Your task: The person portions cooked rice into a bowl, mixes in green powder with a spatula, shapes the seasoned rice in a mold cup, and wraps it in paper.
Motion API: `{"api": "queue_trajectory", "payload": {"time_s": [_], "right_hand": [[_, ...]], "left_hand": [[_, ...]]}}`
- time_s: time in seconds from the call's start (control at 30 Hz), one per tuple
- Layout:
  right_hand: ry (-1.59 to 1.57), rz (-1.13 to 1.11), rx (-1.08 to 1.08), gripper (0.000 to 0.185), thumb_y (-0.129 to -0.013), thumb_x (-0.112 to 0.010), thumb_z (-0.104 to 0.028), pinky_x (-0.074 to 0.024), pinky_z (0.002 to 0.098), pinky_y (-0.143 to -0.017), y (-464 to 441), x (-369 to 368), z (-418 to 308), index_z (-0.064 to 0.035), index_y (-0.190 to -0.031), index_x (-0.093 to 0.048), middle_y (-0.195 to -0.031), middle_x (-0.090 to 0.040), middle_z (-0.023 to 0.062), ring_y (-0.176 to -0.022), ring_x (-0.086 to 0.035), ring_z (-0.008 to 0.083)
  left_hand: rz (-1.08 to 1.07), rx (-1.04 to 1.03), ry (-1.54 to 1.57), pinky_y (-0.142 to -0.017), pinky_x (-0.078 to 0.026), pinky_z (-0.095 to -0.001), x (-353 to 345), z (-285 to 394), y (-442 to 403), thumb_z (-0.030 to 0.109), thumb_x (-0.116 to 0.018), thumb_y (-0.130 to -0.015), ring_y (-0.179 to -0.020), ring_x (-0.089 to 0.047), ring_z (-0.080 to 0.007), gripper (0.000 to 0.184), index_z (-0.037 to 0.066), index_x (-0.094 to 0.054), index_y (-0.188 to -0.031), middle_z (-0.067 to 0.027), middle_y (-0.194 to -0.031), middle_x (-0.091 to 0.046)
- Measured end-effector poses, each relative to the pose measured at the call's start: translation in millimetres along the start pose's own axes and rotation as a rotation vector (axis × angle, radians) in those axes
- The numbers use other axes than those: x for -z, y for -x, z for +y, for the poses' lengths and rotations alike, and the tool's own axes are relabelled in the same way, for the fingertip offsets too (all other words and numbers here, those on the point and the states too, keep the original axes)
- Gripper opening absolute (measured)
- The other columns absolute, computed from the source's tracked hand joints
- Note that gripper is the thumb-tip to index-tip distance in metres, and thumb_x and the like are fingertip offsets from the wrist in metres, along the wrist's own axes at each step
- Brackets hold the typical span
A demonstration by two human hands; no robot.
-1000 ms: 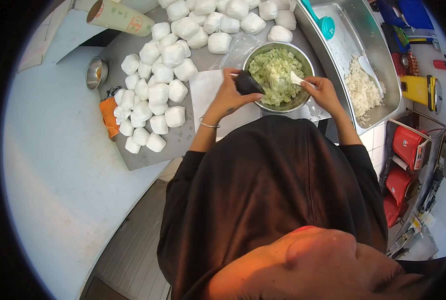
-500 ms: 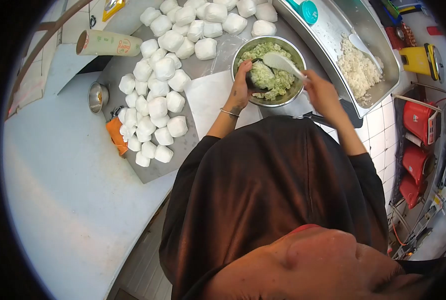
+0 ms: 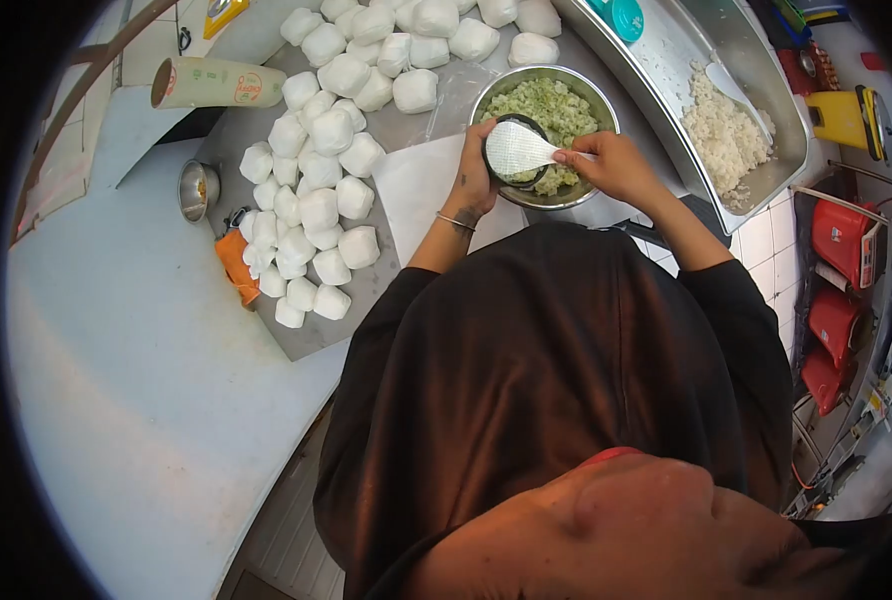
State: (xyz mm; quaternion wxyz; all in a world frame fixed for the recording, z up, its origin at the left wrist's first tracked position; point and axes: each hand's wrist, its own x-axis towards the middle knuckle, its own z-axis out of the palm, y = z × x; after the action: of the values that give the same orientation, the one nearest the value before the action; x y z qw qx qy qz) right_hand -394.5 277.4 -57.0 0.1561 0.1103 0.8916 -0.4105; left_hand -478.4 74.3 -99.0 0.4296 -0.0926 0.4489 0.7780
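Observation:
A steel mixing bowl (image 3: 611, 112) holds green-tinted rice (image 3: 551, 105). Over its near left side my left hand (image 3: 475, 172) is closed around a small dark bowl (image 3: 518, 184) with some of the green rice in it. My right hand (image 3: 614, 166) grips the handle of a white rice paddle (image 3: 519, 150). The paddle's dimpled head lies flat across the top of the small bowl and hides most of what is inside.
Many white wrapped bundles (image 3: 318, 210) are piled on the grey metal table (image 3: 351, 325) to the left. White paper (image 3: 416, 190) lies beside the mixing bowl. On the right, a long steel tray (image 3: 656, 110) holds white rice (image 3: 721, 140). A paper roll (image 3: 216, 83) and small metal bowl (image 3: 197, 190) stand far left.
The paddle has moved left and down from the green rice in the mixing bowl onto the small dark bowl. My right hand has moved left with it, nearer my left hand.

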Motion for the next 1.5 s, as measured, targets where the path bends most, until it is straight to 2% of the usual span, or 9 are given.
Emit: {"api": "queue_trajectory", "payload": {"time_s": [0.13, 0.37, 0.47, 0.67, 0.87, 1.07, 1.27, 1.4, 1.5], "right_hand": [[-0.124, -0.094, 0.055, 0.043, -0.089, -0.062, -0.047, -0.0480, 0.0437, -0.065, -11, 40, 8, -0.0053, -0.085, -0.071, -0.076, -0.067, 0.0176, -0.071, -0.065, 0.0360], [0.661, 0.008, -0.170, 0.029, -0.093, -0.054, -0.033, -0.0540, 0.0502, -0.064, 21, 10, 8, -0.0071, -0.095, -0.065, -0.078, -0.070, 0.0172, -0.074, -0.069, 0.0365], [0.653, -0.117, -0.179, 0.028, -0.094, -0.050, -0.032, -0.0535, 0.0512, -0.063, 24, -35, 14, -0.0061, -0.095, -0.062, -0.077, -0.069, 0.0193, -0.072, -0.069, 0.0379], [0.486, -0.092, -0.186, 0.031, -0.093, -0.051, -0.031, -0.0541, 0.0495, -0.067, 20, -56, -7, -0.0032, -0.093, -0.065, -0.079, -0.069, 0.0207, -0.075, -0.069, 0.0391], [-0.100, -0.135, -0.192, 0.037, -0.087, -0.063, -0.037, -0.0507, 0.0453, -0.072, 4, -47, 62, -0.0016, -0.089, -0.073, -0.085, -0.069, 0.0221, -0.080, -0.067, 0.0380], [-0.005, 0.175, -0.030, 0.027, -0.091, -0.059, -0.029, -0.0488, 0.0494, -0.067, 28, -26, 33, -0.0029, -0.094, -0.064, -0.075, -0.065, 0.0222, -0.077, -0.066, 0.0399], [0.360, 0.022, 0.033, 0.023, -0.095, -0.053, -0.026, -0.0494, 0.0523, -0.059, 54, -55, -6, -0.0128, -0.113, -0.047, -0.080, -0.067, 0.0171, -0.069, -0.065, 0.0409], [0.390, 0.028, -0.023, 0.029, -0.095, -0.053, -0.027, -0.0493, 0.0519, -0.060, 49, -17, 11, -0.0151, -0.120, -0.045, -0.090, -0.068, 0.0144, -0.072, -0.066, 0.0392], [0.000, 0.197, 0.033, 0.026, -0.095, -0.054, -0.030, -0.0470, 0.0430, -0.058, 32, 6, 55, -0.0080, -0.109, -0.056, -0.080, -0.066, 0.0128, -0.069, -0.066, 0.0307]], "left_hand": [[0.093, 0.029, 0.054, -0.082, -0.054, -0.0511, 14, -2, 6, 0.059, -0.038, -0.089, -0.105, -0.064, -0.0286, 0.063, 0.010, -0.057, -0.125, -0.0103, -0.116, -0.065], [0.297, -0.098, 0.135, -0.087, -0.052, -0.0534, 66, -24, 35, 0.057, -0.034, -0.090, -0.104, -0.064, -0.0321, 0.065, 0.006, -0.057, -0.122, -0.0143, -0.114, -0.065], [0.286, 0.102, 0.222, -0.089, -0.050, -0.0565, 52, -24, 50, 0.060, -0.034, -0.087, -0.105, -0.063, -0.0354, 0.071, 0.004, -0.056, -0.124, -0.0162, -0.116, -0.064], [0.242, 0.002, 0.313, -0.089, -0.050, -0.0548, 49, -32, 45, 0.062, -0.033, -0.086, -0.103, -0.063, -0.0358, 0.074, 0.003, -0.054, -0.126, -0.0172, -0.116, -0.063], [0.371, -0.244, 0.221, -0.089, -0.052, -0.0471, 57, -42, 38, 0.055, -0.030, -0.094, -0.105, -0.063, -0.0298, 0.064, 0.004, -0.055, -0.123, -0.0144, -0.116, -0.064], [0.313, -0.014, -0.077, -0.087, -0.054, -0.0448, 22, -18, 37, 0.062, -0.035, -0.096, -0.110, -0.061, -0.0269, 0.067, 0.006, -0.048, -0.130, -0.0132, -0.123, -0.060], [0.196, -0.008, -0.009, -0.076, -0.058, -0.0450, -14, -27, -2, 0.063, -0.041, -0.095, -0.106, -0.060, -0.0295, 0.065, 0.008, -0.033, -0.129, -0.0161, -0.124, -0.052], [0.121, 0.069, -0.033, -0.075, -0.059, -0.0423, -7, -13, -2, 0.063, -0.035, -0.096, -0.108, -0.063, -0.0258, 0.066, 0.009, -0.046, -0.132, -0.0128, -0.122, -0.060], [0.034, 0.072, -0.018, -0.069, -0.059, -0.0389, -3, -1, 1, 0.062, -0.037, -0.094, -0.103, -0.065, -0.0217, 0.064, 0.011, -0.051, -0.130, -0.0101, -0.118, -0.064]]}}
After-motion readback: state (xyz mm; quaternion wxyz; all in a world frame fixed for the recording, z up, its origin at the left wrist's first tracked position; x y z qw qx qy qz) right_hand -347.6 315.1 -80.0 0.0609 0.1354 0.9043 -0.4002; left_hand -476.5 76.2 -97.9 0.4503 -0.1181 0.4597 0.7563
